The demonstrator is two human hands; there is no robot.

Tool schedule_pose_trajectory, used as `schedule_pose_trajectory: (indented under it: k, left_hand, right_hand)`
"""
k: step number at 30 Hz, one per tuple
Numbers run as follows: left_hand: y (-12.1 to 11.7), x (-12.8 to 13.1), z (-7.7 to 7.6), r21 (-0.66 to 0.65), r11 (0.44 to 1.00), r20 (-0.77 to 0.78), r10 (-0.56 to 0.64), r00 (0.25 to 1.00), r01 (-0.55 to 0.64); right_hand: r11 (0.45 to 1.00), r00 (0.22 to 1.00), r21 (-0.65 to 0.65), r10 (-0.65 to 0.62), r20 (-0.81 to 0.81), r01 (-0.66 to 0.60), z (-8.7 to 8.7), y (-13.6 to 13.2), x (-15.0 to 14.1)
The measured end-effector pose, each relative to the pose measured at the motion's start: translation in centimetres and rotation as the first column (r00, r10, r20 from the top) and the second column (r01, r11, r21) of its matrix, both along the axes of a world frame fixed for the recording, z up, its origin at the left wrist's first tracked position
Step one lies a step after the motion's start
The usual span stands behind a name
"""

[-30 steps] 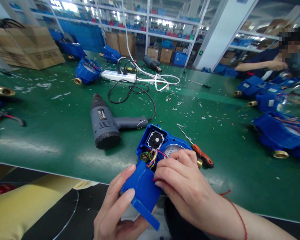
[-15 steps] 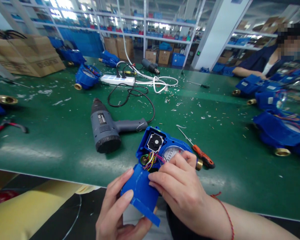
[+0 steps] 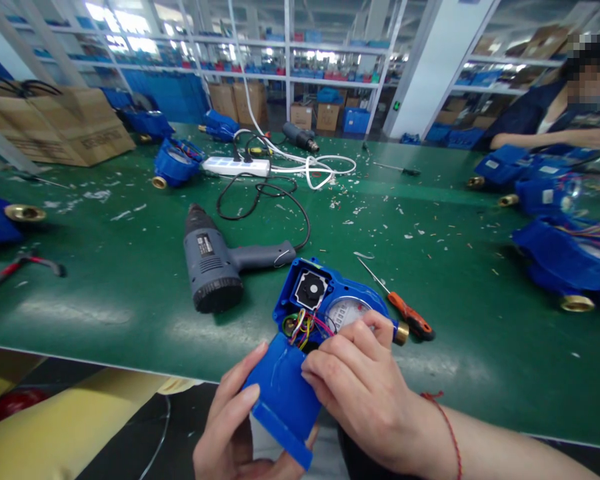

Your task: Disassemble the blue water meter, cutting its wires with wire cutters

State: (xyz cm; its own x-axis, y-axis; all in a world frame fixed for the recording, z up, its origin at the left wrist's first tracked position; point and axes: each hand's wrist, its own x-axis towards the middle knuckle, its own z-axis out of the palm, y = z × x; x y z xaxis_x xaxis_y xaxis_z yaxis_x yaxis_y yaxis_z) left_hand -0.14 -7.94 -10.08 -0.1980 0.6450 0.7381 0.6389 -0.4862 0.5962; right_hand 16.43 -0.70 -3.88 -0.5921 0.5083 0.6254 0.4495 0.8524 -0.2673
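Observation:
My left hand [image 3: 233, 430] grips a blue plastic cover [image 3: 283, 393] from below, thumb on its top face. My right hand [image 3: 363, 393] rests over the cover's right edge, fingers curled down by the coloured wires [image 3: 303, 325] that run into an open blue water meter [image 3: 325, 300] on the green bench [image 3: 105, 280]. The meter shows a black square module, a round dial and a brass fitting on its right. A red string circles my right wrist.
A grey heat gun [image 3: 215, 263] lies left of the meter, an orange-handled screwdriver [image 3: 405, 315] to its right. A white power strip [image 3: 237, 167] and cables lie farther back. More blue meters [image 3: 565, 257] sit at right, where another person [image 3: 555, 120] works. Cardboard boxes [image 3: 70, 127] stand far left.
Both hands and the cover stay nearly in place; my right fingers have shifted slightly over the wires. The view has tilted up a little.

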Motion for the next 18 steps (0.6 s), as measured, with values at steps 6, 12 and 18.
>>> schedule_pose_trajectory:
  k: [6, 12, 18]
  left_hand:
    - [0.2, 0.2, 0.5, -0.025, 0.999, 0.090, -0.043, 0.995, 0.046]
    - [0.7, 0.9, 0.5, 0.043, 0.998, 0.281, -0.056, 0.958, 0.046]
    - [0.0, -0.4, 0.0, -0.115, 0.989, 0.250, -0.064, 0.966, 0.095]
  right_hand:
    - [0.997, 0.999, -0.081, -0.001, -0.040, -0.002, 0.4, -0.1, -0.1]
    - [0.984, 0.997, -0.176, 0.007, -0.077, -0.021, 0.9, -0.1, 0.1]
    - [0.976, 1.000, -0.217, 0.030, 0.006, -0.028, 1.3, 0.3, 0.6]
